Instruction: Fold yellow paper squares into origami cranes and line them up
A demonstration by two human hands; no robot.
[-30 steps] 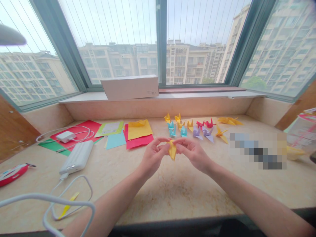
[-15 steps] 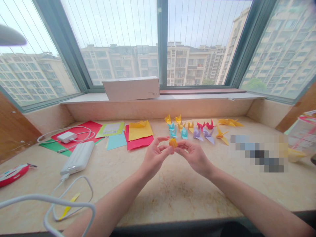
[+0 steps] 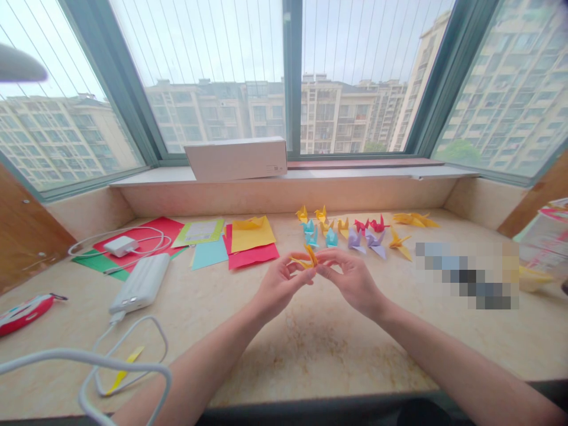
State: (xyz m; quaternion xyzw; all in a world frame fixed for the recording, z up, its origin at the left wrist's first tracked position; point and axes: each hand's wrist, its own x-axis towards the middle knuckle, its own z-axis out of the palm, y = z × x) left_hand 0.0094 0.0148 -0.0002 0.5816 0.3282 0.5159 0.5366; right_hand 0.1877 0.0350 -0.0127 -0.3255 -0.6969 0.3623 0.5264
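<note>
Between my two hands, a little above the marble surface, is a small folded yellow-orange paper crane point(image 3: 312, 257). My left hand point(image 3: 286, 278) pinches it from the left between thumb and fingers. From the other side, the fingertips of my right hand point(image 3: 344, 273) are closed on it too. Just beyond my hands stand several small paper cranes: turquoise point(image 3: 331, 238), purple point(image 3: 375, 242), red point(image 3: 378, 224) and yellow point(image 3: 302, 214). One yellow crane with spread wings point(image 3: 400, 244) rests right of the purple ones.
Coloured paper sheets point(image 3: 252, 238) lie left of the cranes. A white power bank point(image 3: 141, 284), a charger point(image 3: 119, 247) and looping cables point(image 3: 89, 358) occupy the left side. Beneath the windows a white box point(image 3: 237, 161) stands on the sill. A clear container point(image 3: 544, 242) is far right.
The yellow-orange crane has turned between my fingers, so a pointed part now sticks out to the left. My hands have shifted only slightly.
</note>
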